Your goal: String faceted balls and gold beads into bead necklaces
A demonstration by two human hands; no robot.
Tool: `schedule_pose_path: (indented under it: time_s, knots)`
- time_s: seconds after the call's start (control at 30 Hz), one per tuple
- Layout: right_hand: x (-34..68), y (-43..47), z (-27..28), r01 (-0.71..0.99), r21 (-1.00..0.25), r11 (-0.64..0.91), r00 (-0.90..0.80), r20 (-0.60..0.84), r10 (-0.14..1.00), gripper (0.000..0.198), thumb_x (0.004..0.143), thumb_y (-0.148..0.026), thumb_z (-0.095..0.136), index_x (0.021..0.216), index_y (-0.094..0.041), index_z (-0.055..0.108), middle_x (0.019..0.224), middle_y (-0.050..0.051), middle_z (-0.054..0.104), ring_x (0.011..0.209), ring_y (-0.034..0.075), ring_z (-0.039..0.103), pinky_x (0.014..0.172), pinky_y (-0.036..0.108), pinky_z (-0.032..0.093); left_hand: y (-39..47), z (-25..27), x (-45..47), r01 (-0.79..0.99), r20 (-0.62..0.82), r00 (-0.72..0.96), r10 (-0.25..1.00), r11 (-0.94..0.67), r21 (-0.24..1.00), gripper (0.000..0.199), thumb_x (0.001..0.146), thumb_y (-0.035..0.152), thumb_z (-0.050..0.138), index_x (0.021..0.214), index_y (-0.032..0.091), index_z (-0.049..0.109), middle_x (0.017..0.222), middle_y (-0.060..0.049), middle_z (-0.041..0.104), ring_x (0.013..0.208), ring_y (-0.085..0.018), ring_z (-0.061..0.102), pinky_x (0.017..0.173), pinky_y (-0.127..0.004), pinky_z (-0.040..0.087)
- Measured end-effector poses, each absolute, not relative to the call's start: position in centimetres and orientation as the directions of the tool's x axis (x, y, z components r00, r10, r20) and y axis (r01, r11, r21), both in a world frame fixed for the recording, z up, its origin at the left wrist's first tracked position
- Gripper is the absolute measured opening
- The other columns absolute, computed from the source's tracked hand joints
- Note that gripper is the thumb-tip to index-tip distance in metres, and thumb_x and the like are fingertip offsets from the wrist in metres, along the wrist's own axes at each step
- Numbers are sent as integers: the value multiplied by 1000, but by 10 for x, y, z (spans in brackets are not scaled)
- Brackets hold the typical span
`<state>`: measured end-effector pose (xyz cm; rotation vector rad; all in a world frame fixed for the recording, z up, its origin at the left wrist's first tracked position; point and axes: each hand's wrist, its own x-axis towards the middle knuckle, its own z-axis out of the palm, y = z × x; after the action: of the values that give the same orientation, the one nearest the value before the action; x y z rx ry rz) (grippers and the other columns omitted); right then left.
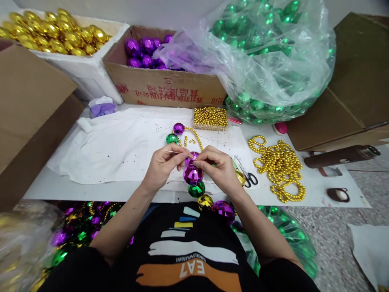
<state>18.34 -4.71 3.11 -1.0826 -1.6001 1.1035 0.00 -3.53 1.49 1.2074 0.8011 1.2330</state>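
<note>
Close together over the table's front, my two hands work at a thin pale string by a purple faceted bauble (193, 175). My left hand (166, 162) pinches the string between thumb and fingertips, one end sticking out to the left. My right hand (217, 164) is also closed in a pinch at the string, fingertips just above the bauble. From there a strand runs down through a green bauble (196, 189), a gold bauble (205, 202) and another purple bauble (224, 211) against my shirt. Behind my hands lie a purple bauble (179, 128), a green bauble (172, 138) and a gold bead string (197, 136).
Small gold beads fill a clear box (210, 118). Black-handled scissors (249, 178) lie right of my hands, beside a heap of gold bead chains (278, 164) and a brown flask (342, 156). Behind stand a carton (170, 87), a white foam box (88, 73) and a plastic bag of green baubles (273, 77).
</note>
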Motion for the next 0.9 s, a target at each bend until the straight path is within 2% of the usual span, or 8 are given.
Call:
schedule_pose_path:
  time_s: [0.1, 0.17, 0.23, 0.33, 0.47, 0.63, 0.77, 0.9]
  knots:
    - [183, -48, 36, 127, -970, 209, -208, 180, 962, 16, 87, -32, 71, 75, -21, 70, 75, 0, 59, 71, 14, 55, 68, 29, 42, -35, 11, -7, -340, 110, 171, 979, -46, 939, 15, 88, 31, 70, 97, 19, 72, 121, -9, 70, 81, -13, 66, 71, -26, 56]
    - [182, -48, 37, 67, -986, 153, -202, 136, 970, 17, 85, -34, 72, 75, -21, 70, 74, 0, 59, 69, 13, 54, 67, 29, 41, -35, 9, -7, -349, 99, 196, 976, -25, 937, 24, 89, 34, 68, 110, 22, 70, 131, -10, 65, 98, -17, 67, 85, -31, 57]
    - [179, -48, 38, 4, -996, 92, -192, 89, 977, 19, 84, -37, 73, 75, -20, 70, 73, -1, 58, 66, 12, 52, 64, 28, 41, -35, 6, -3, -315, 87, 317, 945, 18, 949, 29, 88, 36, 70, 113, 21, 70, 121, -10, 69, 103, -19, 66, 90, -32, 55]
    - [178, -48, 42, -51, -997, 66, -143, 72, 987, 22, 82, -40, 74, 73, -20, 67, 72, -1, 58, 66, 12, 50, 62, 26, 41, -38, 1, 8, -228, 47, 493, 869, 76, 971, 26, 83, 31, 75, 105, 19, 71, 100, -7, 72, 93, -19, 67, 82, -30, 56]
    - [180, -46, 51, -73, -995, 69, -53, 73, 996, 26, 79, -41, 75, 71, -20, 63, 68, -2, 54, 62, 11, 47, 58, 25, 40, -40, 0, 22, -149, 32, 524, 851, 55, 987, 13, 85, 28, 72, 93, 18, 73, 91, -5, 70, 81, -16, 64, 73, -27, 52]
    - [190, -32, 59, -111, -988, 109, -14, 112, 994, 28, 79, -43, 76, 72, -20, 61, 65, -4, 49, 57, 8, 41, 52, 23, 34, -37, 7, 29, -132, -16, 635, 772, 128, 983, 16, 83, 33, 74, 81, 18, 74, 83, -6, 69, 77, -16, 63, 68, -28, 51]
    - [224, -21, 57, -53, -986, 158, 60, 155, 986, 24, 83, -44, 72, 79, -21, 65, 67, -3, 52, 52, 7, 38, 47, 23, 29, -31, 24, 18, -222, 9, 548, 836, 135, 966, 20, 81, 40, 77, 78, 20, 73, 83, -6, 68, 78, -17, 63, 68, -30, 54]
    - [284, -28, 20, 174, -982, 70, 249, 113, 962, 18, 83, -40, 68, 86, -22, 69, 69, -1, 57, 54, 9, 43, 49, 25, 31, -10, 69, -10, -285, 84, 333, 939, 15, 958, 27, 82, 43, 77, 76, 18, 66, 83, -3, 64, 82, -18, 64, 77, -39, 58]
